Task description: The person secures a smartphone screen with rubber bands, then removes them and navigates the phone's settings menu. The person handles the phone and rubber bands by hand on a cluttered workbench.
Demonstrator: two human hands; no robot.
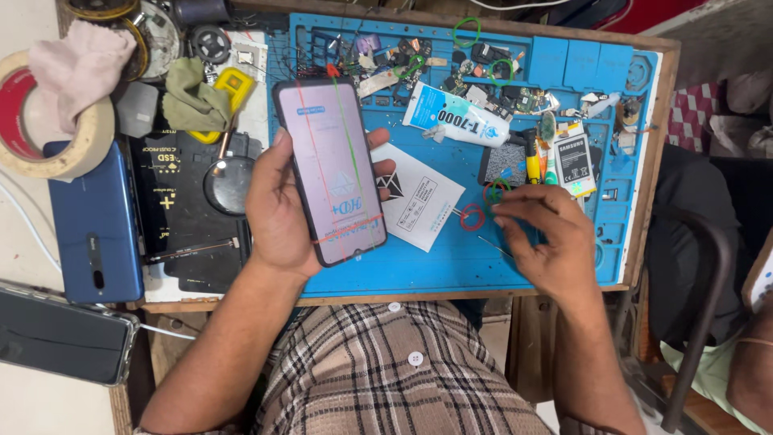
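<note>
the smartphone (332, 171) sits upright in the left hand (278, 205), lifted just above the blue work mat (451, 258), its lit screen crossed by thin red and green lines. the fingers of that hand are wrapped around it, palm behind the back, thumb on the left edge, fingertips showing on the right edge. it looks like a thin, stiff slab, light enough for one hand, but glass-fronted and smooth, so i'd judge it slippery and easy to crack; the long side edges seem the safest place to hold it, as it is held now, not the face.

the right hand (547, 242) rests low on the mat, fingers curled and pinched together at a green rubber band (497, 192), with a red rubber band (472, 217) just beside them. whether anything is truly gripped i cannot tell.

a white paper card (419, 197) lies between the hands. farther back are a white glue tube (459, 119), a loose phone battery (575, 159) and scattered small parts. left of the mat are a blue phone (93, 229) and a roll of tape (48, 121).
</note>
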